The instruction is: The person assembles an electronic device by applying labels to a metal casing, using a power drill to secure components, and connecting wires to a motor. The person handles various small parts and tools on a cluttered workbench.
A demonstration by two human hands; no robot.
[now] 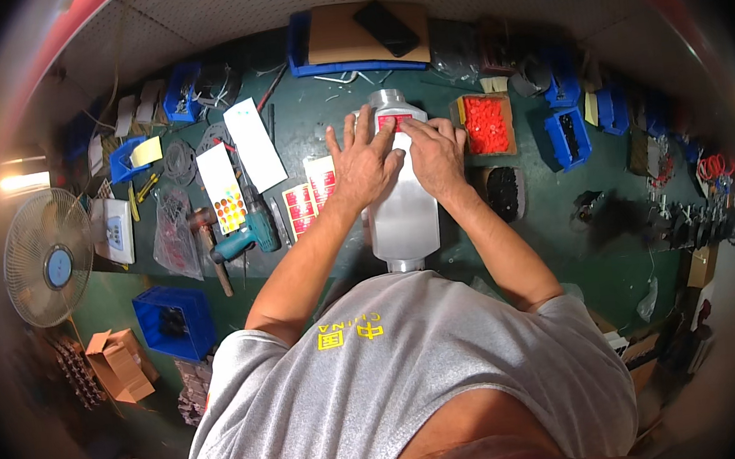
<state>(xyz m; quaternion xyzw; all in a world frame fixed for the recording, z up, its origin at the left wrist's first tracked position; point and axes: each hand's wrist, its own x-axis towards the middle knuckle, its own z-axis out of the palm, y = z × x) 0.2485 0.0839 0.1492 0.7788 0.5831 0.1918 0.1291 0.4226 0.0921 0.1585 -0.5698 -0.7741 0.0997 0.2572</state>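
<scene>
A silvery metal housing [404,221], long with a narrow round neck at each end, lies on the green workbench in front of me. A red label [394,122] sits on its upper face near the far end. My left hand [365,166] has its fingers spread, the index fingertip at the label's left side and the others reaching past the housing's left edge. From the other side, my right hand [438,159] rests on the housing, index finger stretched to the label and the remaining fingers bent over the right edge. Sheets of red labels [301,209] lie left of the housing.
Right of the housing stand a box of red parts [487,125] and a container of black parts [504,192]. A teal power drill [248,232] and a hammer [217,260] lie left. A fan [50,260] stands far left; a phone [385,28] lies on cardboard at the back.
</scene>
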